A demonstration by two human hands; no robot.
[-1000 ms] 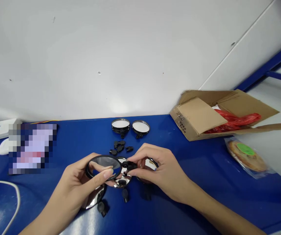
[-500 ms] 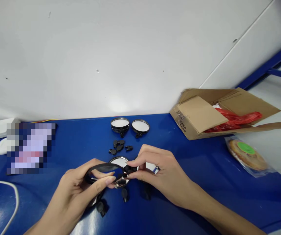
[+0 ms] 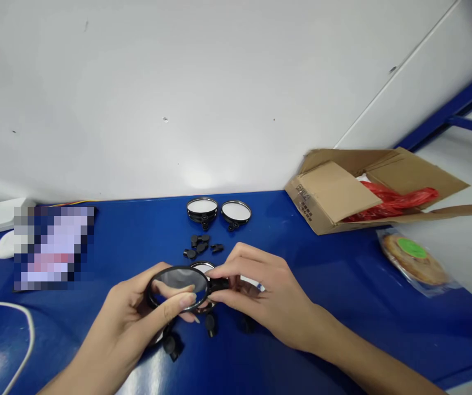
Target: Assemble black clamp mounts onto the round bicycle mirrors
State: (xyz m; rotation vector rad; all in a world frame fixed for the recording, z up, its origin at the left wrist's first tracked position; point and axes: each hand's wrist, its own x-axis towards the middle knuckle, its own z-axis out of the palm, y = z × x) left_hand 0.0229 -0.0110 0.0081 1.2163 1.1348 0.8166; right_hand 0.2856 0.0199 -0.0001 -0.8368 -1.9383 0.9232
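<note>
Between thumb and fingers, my left hand (image 3: 137, 307) grips a small round mirror (image 3: 178, 286) with a black rim, its glass tilted up. My right hand (image 3: 256, 285) pinches a small black plastic joint piece (image 3: 219, 283) at the mirror's right edge; whether the two are fully seated I cannot tell. Beneath the hands, another round mirror (image 3: 203, 267) lies on the blue table, partly covered. Two black joint pieces lie closer to me, one left (image 3: 172, 345) and one in the middle (image 3: 210, 325). Part of a further mirror shows behind my right fingers.
Round mirrors (image 3: 236, 212) sit near the wall, some stacked at the left. Several black joint pieces (image 3: 200, 245) lie before them. An open cardboard box (image 3: 322, 203) with a red bag and a wrapped round item (image 3: 414, 258) are right. A white cable (image 3: 30, 329) curves at left.
The held mirror has turned so more of its glass faces up toward me. Both hands stay in nearly the same place, still gripping the mirror and the joint piece.
</note>
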